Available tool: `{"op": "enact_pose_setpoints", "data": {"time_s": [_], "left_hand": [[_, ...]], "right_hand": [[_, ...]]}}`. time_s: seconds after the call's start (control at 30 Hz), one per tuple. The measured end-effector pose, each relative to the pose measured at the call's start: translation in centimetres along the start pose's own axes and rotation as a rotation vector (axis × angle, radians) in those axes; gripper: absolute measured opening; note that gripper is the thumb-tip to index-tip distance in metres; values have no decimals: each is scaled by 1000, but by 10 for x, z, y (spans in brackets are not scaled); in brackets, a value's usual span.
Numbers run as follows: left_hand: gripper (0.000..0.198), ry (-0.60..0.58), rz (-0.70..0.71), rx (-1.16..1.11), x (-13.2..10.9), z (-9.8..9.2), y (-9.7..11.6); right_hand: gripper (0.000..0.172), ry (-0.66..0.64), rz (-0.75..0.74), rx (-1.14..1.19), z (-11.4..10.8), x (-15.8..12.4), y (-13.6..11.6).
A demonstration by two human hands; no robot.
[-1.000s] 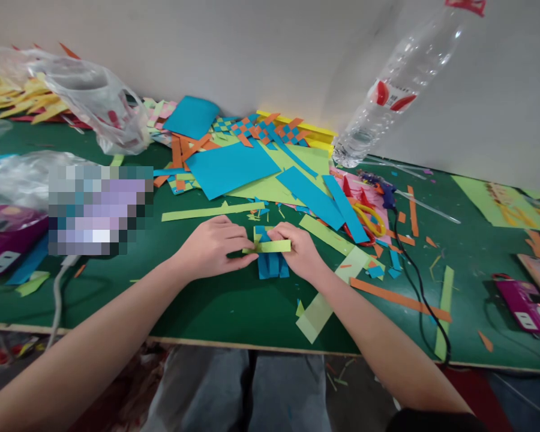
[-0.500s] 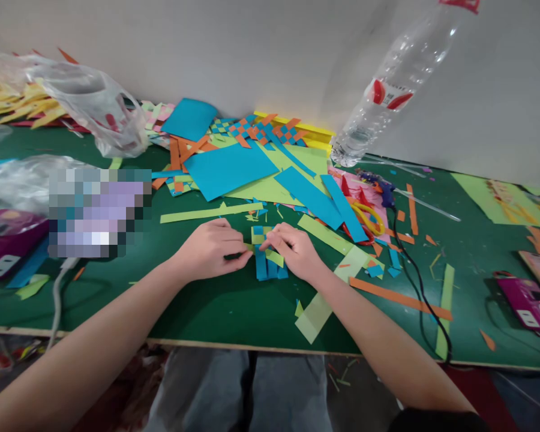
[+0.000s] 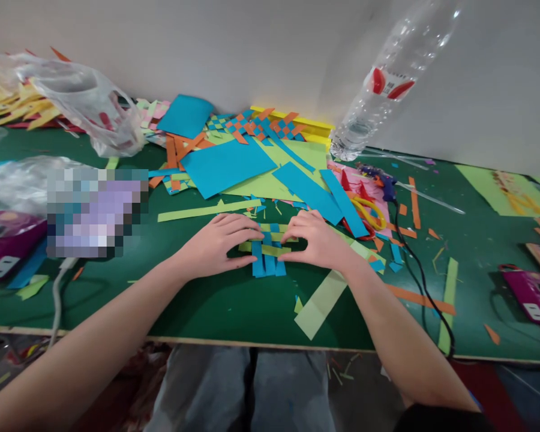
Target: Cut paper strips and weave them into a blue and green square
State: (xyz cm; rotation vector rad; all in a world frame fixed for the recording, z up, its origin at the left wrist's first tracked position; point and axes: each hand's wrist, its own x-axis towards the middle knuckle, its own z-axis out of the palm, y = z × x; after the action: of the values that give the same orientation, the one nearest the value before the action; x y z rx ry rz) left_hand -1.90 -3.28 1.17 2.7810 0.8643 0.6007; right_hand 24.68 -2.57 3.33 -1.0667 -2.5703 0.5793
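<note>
Logging my left hand [image 3: 220, 243] and right hand [image 3: 314, 240], curved open, now flanking the blue-and-green rectangular paper weave [image 3: 269, 264], its lower green strip [image 3: 276, 251] crossing exposed.

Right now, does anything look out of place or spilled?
Yes: green paper scraps lie on the floor below the table's front edge. The bottle looks tilted, though the viewpoint may cause that. The blue-and-green weave between left hand and right hand shows no visible tear.
</note>
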Motion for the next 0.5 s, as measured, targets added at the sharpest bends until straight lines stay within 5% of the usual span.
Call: {"op": "enact_pose_setpoints", "data": {"time_s": [0.17, 0.5], "left_hand": [[40, -105, 92, -6, 0, 0, 5], [26, -113, 93, -15, 2, 0, 7]], "right_hand": [[38, -70, -41, -62, -3, -1, 3], [23, -111, -66, -95, -4, -1, -4]]}}
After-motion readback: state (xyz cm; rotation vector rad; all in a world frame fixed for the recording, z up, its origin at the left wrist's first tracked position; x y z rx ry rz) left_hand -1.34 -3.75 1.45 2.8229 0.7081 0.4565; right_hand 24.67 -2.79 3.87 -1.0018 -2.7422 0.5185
